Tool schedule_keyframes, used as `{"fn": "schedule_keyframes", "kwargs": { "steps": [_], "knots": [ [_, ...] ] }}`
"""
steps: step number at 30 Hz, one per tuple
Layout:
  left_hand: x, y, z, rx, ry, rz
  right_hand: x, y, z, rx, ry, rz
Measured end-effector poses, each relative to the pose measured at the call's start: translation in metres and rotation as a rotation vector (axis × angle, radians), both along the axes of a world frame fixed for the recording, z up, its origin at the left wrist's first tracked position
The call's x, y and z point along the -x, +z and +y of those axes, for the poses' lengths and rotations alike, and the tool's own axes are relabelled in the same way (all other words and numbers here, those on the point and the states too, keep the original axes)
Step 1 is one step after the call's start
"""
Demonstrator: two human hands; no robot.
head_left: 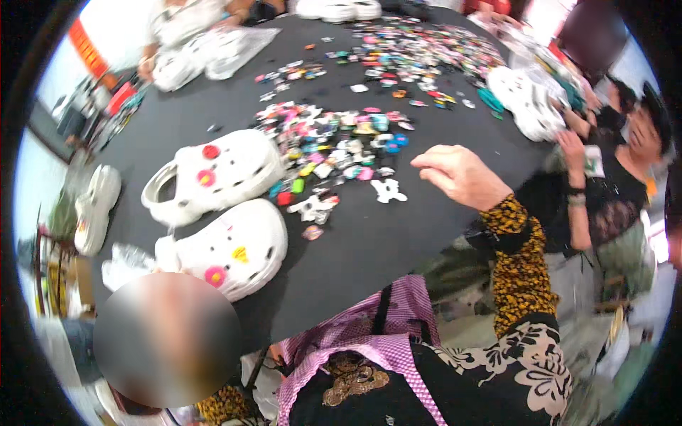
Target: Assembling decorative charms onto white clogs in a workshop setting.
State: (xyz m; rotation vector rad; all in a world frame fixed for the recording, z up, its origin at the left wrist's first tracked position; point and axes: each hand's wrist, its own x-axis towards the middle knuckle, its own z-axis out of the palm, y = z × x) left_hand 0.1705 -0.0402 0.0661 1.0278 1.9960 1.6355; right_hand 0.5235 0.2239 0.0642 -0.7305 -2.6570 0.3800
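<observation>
white clogs (220, 213), a pair, are laid side by side on a black table (355, 241), toes toward a scattered heap of small colourful shoe charms (334, 145) so that the pieces stay within easy reach. several charms are already seen pressed into the uppers. the right hand (462, 174) is held loosely curled above the table edge, just right of a white charm (388, 189); nothing is visibly gripped. the left hand is hidden from view. other people are seated across the table with more clogs.
</observation>
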Motion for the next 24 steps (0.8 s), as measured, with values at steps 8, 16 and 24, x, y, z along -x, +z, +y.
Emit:
{"fn": "schedule_keyframes", "kwargs": {
  "steps": [8, 16, 24],
  "knots": [
    [0.006, 0.016, -0.006, 0.038, -0.046, -0.026, 0.098, 0.017, 0.010, 0.052, 0.237, 0.001],
    [0.006, 0.018, -0.011, 0.023, -0.064, -0.011, 0.156, -0.003, 0.024, 0.028, 0.308, -0.054],
    [0.003, 0.021, -0.015, 0.045, -0.046, -0.020, 0.176, -0.034, 0.024, -0.111, 0.323, -0.086]
  ]
}}
